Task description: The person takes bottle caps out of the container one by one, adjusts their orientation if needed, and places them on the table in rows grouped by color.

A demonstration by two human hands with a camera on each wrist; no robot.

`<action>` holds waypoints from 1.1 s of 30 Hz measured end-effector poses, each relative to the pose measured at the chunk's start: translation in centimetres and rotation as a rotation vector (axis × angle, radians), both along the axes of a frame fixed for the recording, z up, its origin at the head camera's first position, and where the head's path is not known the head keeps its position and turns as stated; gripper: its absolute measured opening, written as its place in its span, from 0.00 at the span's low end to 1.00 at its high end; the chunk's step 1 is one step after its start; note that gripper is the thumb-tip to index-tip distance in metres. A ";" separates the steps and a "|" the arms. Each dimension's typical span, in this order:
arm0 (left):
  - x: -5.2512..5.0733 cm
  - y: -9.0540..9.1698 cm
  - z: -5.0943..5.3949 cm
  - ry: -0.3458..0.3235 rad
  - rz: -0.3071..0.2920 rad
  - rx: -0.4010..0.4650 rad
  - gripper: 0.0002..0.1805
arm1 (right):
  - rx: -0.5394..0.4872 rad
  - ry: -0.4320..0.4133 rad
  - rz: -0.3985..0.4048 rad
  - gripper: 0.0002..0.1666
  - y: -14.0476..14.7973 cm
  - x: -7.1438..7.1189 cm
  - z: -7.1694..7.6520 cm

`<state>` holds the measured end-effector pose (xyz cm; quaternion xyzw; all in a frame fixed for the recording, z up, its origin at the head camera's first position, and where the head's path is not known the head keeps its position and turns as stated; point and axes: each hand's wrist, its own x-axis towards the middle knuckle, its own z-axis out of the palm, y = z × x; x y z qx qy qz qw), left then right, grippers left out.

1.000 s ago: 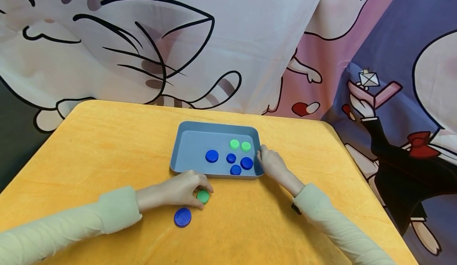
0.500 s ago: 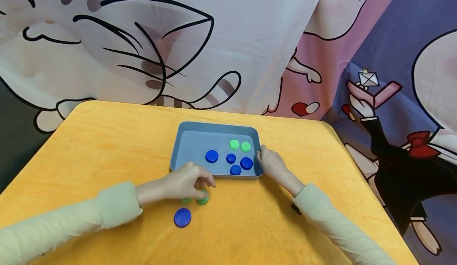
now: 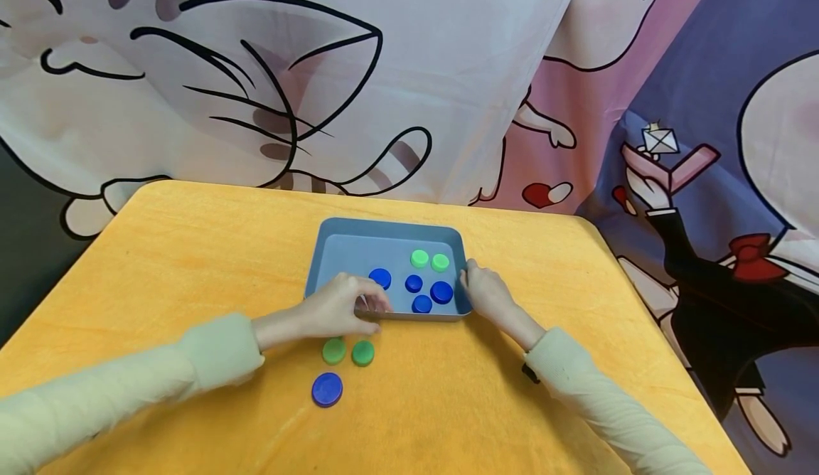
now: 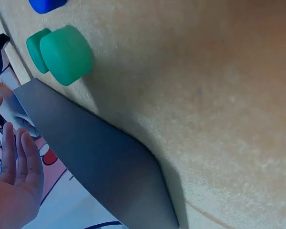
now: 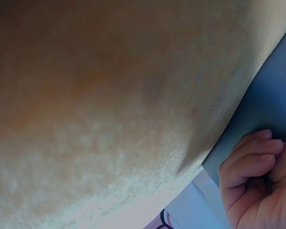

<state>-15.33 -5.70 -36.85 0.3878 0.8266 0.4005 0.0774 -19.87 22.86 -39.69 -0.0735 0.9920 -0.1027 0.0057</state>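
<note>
My left hand (image 3: 335, 306) hovers at the front wall of a blue-grey tray (image 3: 348, 244), fingers loosely bent and nothing held. In the left wrist view its fingers (image 4: 32, 164) show fairly straight beside the tray's outer wall (image 4: 95, 152). Below that hand, on the table, lie a lighter green round disc (image 3: 333, 351), a darker green disc (image 3: 362, 353) and a larger blue disc (image 3: 327, 390). My right hand (image 3: 488, 291) grips the tray's right wall; in the right wrist view its curled fingers (image 5: 248, 169) lie against the outer side.
Inside the tray are two light green discs (image 3: 419, 259) and several blue discs (image 3: 441, 292), one partly behind the left hand. The yellow table (image 3: 224, 247) ends at the back before a hanging printed cloth (image 3: 461, 84).
My left hand lets go of the darker green disc and moves up and forward to the tray's front wall, uncovering the lighter green disc. The right hand and tray stay put.
</note>
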 end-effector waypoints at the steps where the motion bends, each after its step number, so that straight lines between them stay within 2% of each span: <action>1: -0.2 0.0 0.0 -0.005 0.001 0.003 0.13 | 0.001 -0.001 0.000 0.13 0.0 0.0 0.0; 9: -1.8 0.3 0.1 -0.025 -0.014 0.049 0.12 | 0.001 -0.008 -0.004 0.14 0.0 0.0 0.1; 16: -3.1 0.7 0.4 -0.123 -0.035 0.067 0.16 | -0.008 -0.009 -0.003 0.14 0.0 0.0 0.2; 21: -4.0 0.9 0.5 -0.145 -0.016 0.093 0.15 | -0.005 -0.008 -0.002 0.13 -0.1 0.2 0.2; 33: -7.0 0.7 0.0 -0.168 -0.047 0.013 0.21 | -0.008 0.012 0.002 0.12 -0.1 0.2 0.2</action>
